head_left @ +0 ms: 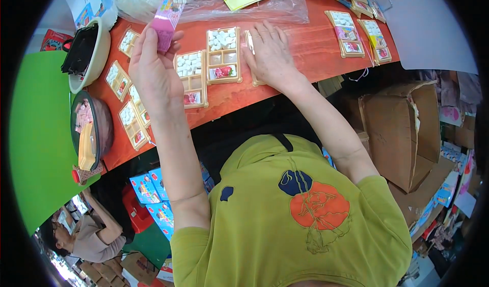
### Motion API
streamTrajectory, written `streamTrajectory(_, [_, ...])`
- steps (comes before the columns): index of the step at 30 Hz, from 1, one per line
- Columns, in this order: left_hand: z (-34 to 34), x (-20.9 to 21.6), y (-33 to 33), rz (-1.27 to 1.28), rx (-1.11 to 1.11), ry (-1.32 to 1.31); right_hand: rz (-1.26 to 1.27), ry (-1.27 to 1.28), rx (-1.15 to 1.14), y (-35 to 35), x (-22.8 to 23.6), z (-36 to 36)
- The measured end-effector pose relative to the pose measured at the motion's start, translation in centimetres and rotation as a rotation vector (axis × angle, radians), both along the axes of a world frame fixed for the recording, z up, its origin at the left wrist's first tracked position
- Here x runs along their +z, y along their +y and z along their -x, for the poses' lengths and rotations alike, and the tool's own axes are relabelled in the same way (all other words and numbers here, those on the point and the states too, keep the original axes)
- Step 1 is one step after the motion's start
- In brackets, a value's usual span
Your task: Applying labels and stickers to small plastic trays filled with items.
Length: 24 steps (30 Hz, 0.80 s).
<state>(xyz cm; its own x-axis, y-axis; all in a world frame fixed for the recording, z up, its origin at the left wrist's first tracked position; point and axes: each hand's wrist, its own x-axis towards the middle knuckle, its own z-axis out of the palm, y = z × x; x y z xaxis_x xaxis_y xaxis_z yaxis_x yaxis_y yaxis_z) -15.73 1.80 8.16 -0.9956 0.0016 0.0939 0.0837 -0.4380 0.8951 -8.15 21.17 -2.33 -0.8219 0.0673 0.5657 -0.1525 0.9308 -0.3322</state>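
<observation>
My left hand (153,68) is raised above the table, its fingers closed on a pink-purple printed strip of packaging (170,19). My right hand (270,52) lies with fingers stretched out over a beige compartment tray (256,82), hiding most of it. Between the hands lies another beige tray (208,63), with white pieces in its upper compartment, bare small compartments in the middle and a red-printed sachet at the bottom. A similar tray (205,96) sits closer to my left forearm, which partly covers it.
Several filled trays (118,80) lie at the left; two with wrapped bands (346,32) are at the right. A dark bowl (104,129) and a cream basin (102,58) stand along the left edge. Clear plastic sheeting (244,9) spans the back. Cardboard boxes (392,134) sit lower right. Another person (91,231) is lower left.
</observation>
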Motion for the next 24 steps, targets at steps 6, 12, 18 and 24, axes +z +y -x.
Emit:
streamTrajectory(6, [-3.6,-1.4,-0.1,0.028,-0.053,-0.082,-0.081,-0.159,0.020,2.3,-0.5,-2.1])
streamTrajectory(12, [-7.1,-3.6,1.9,0.075,-0.208,-0.195,-0.120,-0.241,0.010,3.9,1.2,-3.2])
streamTrajectory(18, [-7.8,-3.0,2.2,0.035,-0.285,-0.274,0.041,-0.143,-0.012,5.9,1.5,-2.7])
streamTrajectory(24, [-7.8,-1.3,2.6,0.082,-0.291,-0.251,1.230,-0.134,0.279,6.2,4.1,-2.2])
